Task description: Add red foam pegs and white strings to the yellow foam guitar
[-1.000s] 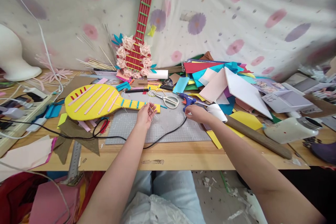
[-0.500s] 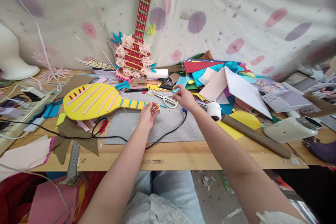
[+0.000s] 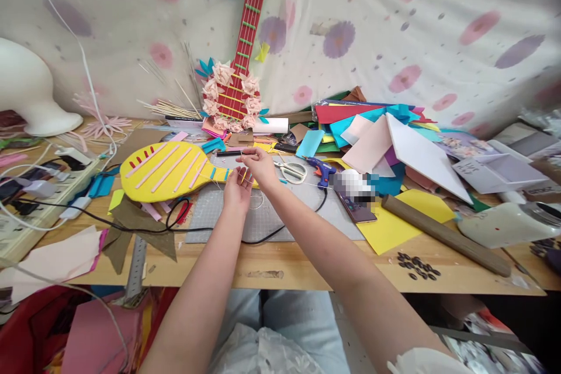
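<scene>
A yellow foam guitar with pink strips lies flat on the desk, its neck pointing right over a grey cutting mat. My left hand is closed round the end of the neck, palm up. Just above it, my right hand pinches a thin white thread at the neck's tip; a loop of the thread hangs below the hands. A blue glue gun and white-handled scissors lie on the mat to the right of my hands.
A red guitar with paper flowers leans on the cloth wall. Coloured foam sheets are piled at the right, with a phone, a brown roll and a jar. A black cord crosses the mat; a power strip is left.
My right hand left the glue gun, reached past the scissors and came to the guitar's neck tip beside my left hand. The view has shifted a little to the left.
</scene>
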`<state>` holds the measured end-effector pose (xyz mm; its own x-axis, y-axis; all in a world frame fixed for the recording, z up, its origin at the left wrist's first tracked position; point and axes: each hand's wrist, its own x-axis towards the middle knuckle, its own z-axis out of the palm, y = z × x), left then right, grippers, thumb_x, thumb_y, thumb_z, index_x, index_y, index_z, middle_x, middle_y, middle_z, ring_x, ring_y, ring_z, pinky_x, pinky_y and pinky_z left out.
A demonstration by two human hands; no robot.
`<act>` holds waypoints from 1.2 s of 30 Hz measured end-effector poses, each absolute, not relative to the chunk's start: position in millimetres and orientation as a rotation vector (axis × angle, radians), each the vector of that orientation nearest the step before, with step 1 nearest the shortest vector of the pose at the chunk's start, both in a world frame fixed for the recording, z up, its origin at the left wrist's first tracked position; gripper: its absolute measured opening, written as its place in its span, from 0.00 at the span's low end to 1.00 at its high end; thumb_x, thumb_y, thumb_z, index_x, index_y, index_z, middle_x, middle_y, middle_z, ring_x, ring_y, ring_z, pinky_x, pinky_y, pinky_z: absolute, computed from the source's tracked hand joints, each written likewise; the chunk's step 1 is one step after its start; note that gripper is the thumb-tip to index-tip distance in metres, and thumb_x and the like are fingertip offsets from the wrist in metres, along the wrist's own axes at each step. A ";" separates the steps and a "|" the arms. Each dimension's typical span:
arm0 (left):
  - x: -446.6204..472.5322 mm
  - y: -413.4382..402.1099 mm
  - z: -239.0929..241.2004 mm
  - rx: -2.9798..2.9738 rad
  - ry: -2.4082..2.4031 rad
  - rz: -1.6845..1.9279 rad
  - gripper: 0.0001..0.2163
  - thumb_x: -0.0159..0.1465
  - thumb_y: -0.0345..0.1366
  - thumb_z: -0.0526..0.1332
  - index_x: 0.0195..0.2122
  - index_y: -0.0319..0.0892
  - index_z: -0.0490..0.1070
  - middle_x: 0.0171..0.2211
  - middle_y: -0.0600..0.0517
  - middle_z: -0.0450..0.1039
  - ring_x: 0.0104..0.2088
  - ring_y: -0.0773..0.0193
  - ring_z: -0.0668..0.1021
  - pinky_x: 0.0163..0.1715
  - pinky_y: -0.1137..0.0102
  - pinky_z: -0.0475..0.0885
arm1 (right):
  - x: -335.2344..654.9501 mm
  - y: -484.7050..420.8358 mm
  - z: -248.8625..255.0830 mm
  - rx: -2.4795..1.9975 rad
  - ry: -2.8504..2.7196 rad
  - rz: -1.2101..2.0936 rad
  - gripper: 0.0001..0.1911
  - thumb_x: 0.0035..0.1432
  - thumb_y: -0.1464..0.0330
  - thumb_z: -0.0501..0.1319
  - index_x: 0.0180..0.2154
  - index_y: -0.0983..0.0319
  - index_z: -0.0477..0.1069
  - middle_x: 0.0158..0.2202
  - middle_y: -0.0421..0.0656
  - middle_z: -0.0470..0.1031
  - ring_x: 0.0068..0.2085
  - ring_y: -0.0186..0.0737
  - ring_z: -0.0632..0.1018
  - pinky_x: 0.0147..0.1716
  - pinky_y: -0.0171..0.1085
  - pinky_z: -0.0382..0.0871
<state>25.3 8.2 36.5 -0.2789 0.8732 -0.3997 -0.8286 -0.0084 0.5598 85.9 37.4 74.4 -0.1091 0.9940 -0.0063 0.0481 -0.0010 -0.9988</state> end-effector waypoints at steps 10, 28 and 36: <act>29.8 0.8 37.3 0.189 0.878 1.604 0.02 0.60 0.32 0.57 0.30 0.41 0.66 0.25 0.56 0.71 0.23 0.75 0.73 0.28 0.77 0.66 | 83.9 36.1 48.0 -1.248 -1.235 1.355 0.12 0.51 0.70 0.58 0.41 0.59 0.68 0.39 0.44 0.78 0.42 0.39 0.78 0.39 0.39 0.72; 42.1 -10.1 24.2 0.331 0.927 1.604 0.06 0.48 0.30 0.68 0.27 0.36 0.74 0.23 0.54 0.72 0.18 0.79 0.67 0.20 0.81 0.60 | 114.5 15.1 41.2 -1.103 -0.934 1.324 0.13 0.45 0.72 0.62 0.37 0.63 0.69 0.30 0.43 0.79 0.35 0.39 0.79 0.40 0.39 0.71; 41.3 -10.2 18.6 0.434 0.979 1.541 0.11 0.42 0.36 0.72 0.26 0.37 0.76 0.22 0.54 0.71 0.19 0.78 0.66 0.21 0.79 0.60 | 115.4 16.9 39.4 -1.080 -0.946 1.351 0.13 0.45 0.72 0.62 0.37 0.63 0.68 0.29 0.42 0.78 0.33 0.37 0.78 0.36 0.38 0.71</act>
